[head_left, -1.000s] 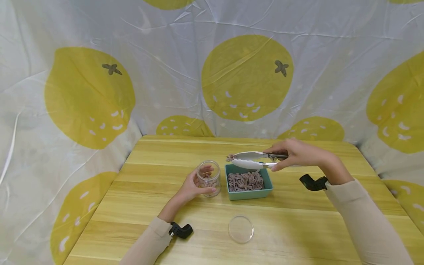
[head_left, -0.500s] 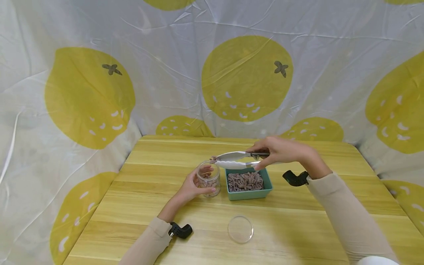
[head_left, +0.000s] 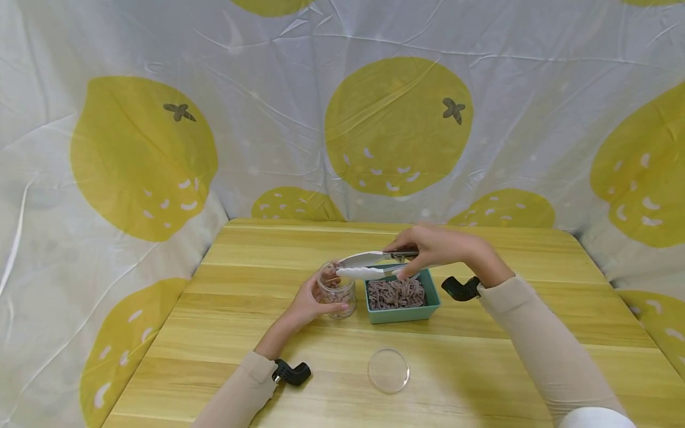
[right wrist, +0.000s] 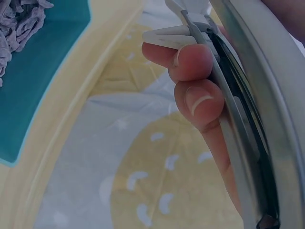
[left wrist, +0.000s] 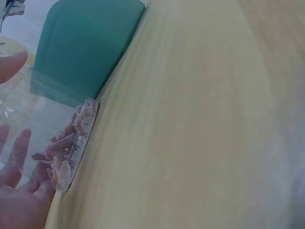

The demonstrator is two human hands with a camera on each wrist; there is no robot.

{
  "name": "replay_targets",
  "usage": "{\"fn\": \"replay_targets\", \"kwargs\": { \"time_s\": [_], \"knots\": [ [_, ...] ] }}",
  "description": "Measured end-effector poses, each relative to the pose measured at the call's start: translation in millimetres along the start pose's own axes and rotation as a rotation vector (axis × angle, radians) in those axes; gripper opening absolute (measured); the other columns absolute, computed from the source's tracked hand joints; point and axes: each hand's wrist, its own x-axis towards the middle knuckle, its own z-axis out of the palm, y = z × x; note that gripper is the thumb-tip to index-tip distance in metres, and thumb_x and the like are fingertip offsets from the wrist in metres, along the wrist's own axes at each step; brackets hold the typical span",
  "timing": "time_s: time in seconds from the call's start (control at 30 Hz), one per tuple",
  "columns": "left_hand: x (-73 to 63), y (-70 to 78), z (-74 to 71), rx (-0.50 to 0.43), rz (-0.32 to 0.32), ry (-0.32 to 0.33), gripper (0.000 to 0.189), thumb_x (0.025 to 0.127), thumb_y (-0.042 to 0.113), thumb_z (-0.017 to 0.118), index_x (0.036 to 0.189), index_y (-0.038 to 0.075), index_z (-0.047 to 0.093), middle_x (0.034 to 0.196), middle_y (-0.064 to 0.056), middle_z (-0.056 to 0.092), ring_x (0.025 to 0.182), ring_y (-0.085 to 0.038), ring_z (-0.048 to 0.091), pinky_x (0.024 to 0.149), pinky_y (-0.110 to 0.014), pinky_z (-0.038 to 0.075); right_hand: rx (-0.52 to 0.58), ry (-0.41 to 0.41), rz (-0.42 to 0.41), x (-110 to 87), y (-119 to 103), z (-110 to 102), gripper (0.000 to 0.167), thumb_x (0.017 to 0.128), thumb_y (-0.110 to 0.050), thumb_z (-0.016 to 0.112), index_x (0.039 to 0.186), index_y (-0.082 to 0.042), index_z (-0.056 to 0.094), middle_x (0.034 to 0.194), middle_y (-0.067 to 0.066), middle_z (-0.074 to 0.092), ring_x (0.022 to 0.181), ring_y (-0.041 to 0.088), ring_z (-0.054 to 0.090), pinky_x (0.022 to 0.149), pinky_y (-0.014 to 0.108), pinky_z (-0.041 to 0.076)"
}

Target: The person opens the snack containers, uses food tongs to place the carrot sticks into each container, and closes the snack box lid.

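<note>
My left hand (head_left: 307, 304) grips a clear glass jar (head_left: 346, 301) standing upright on the table, thumb in front and fingers behind. Several purplish-brown strips (left wrist: 66, 148) lie at the jar's bottom in the left wrist view. Metal tongs (head_left: 366, 260) with whitish scalloped ends are held in my right hand (head_left: 441, 246), its fingers curled around their arms. The tong tips overlap the jar's mouth, a small bit of strip showing there. Close to the jar's right is a teal rectangular box (head_left: 404, 316) filled with more such strips (head_left: 396, 294), partly below the tongs.
A round clear lid (head_left: 388, 371) lies flat on the wooden table (head_left: 455, 368), in front of the box. Lemon-print cloth (head_left: 278, 119) hangs behind the table and along both sides. Each wrist carries a small black camera mount (head_left: 293, 372).
My right hand has moved left and slightly down, carrying the tongs from above the box to the jar's mouth. My left hand and the jar have stayed in place.
</note>
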Motion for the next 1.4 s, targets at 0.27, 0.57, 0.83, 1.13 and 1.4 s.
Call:
{"fn": "replay_targets", "kwargs": {
  "time_s": [0.27, 0.57, 0.83, 1.13, 1.4],
  "knots": [
    [-0.2, -0.8, -0.7, -0.022, 0.024, -0.016, 0.09, 0.078, -0.001, 0.083, 0.154, 0.018, 0.037, 0.146, -0.011, 0.05, 0.133, -0.037, 0.046, 0.105, -0.033, 0.043, 0.004, -0.017, 0.009, 6.4, -2.7, 1.6, 0.058, 0.087, -0.028, 0.08, 0.134, 0.0, 0.061, 0.128, 0.01, 0.065, 0.069, 0.009, 0.051, 0.068, 0.03, 0.047],
    [-0.4, 1.5, -0.5, -0.002, -0.015, -0.004, 0.092, 0.078, 0.003, 0.085, 0.154, 0.018, 0.036, 0.145, -0.01, 0.05, 0.134, -0.034, 0.046, 0.107, -0.038, 0.041, -0.031, -0.015, 0.029, 9.7, -9.7, 0.7, 0.058, 0.086, -0.025, 0.081, 0.133, 0.0, 0.062, 0.131, 0.012, 0.063, 0.104, 0.016, 0.063, 0.086, 0.035, 0.052],
    [-0.4, 0.4, 0.3, -0.003, -0.028, 0.007, 0.088, 0.078, -0.002, 0.084, 0.152, 0.013, 0.039, 0.144, -0.011, 0.051, 0.133, -0.032, 0.047, 0.11, -0.04, 0.038, -0.042, -0.016, 0.034, 10.1, -13.0, 0.3, 0.059, 0.084, -0.025, 0.083, 0.133, 0.001, 0.062, 0.13, 0.013, 0.064, 0.096, 0.015, 0.063, 0.081, 0.033, 0.051],
    [-0.3, 1.4, 1.1, 0.006, -0.045, 0.018, 0.087, 0.077, -0.003, 0.084, 0.151, 0.009, 0.039, 0.143, -0.014, 0.052, 0.134, -0.034, 0.046, 0.111, -0.043, 0.037, -0.025, -0.011, 0.04, 8.6, -11.5, -0.2, 0.061, 0.085, -0.027, 0.082, 0.135, 0.001, 0.06, 0.13, 0.012, 0.063, 0.096, 0.019, 0.062, 0.08, 0.035, 0.051],
    [1.3, -0.4, 0.0, -0.001, 0.009, -0.002, 0.081, 0.077, -0.006, 0.083, 0.147, 0.008, 0.044, 0.143, -0.019, 0.051, 0.134, -0.037, 0.044, 0.111, -0.045, 0.037, -0.029, 0.034, 0.031, -2.1, -3.2, -2.7, 0.064, 0.084, -0.03, 0.082, 0.136, -0.001, 0.059, 0.127, 0.009, 0.065, 0.088, 0.017, 0.059, 0.079, 0.034, 0.05]
  ]
}}
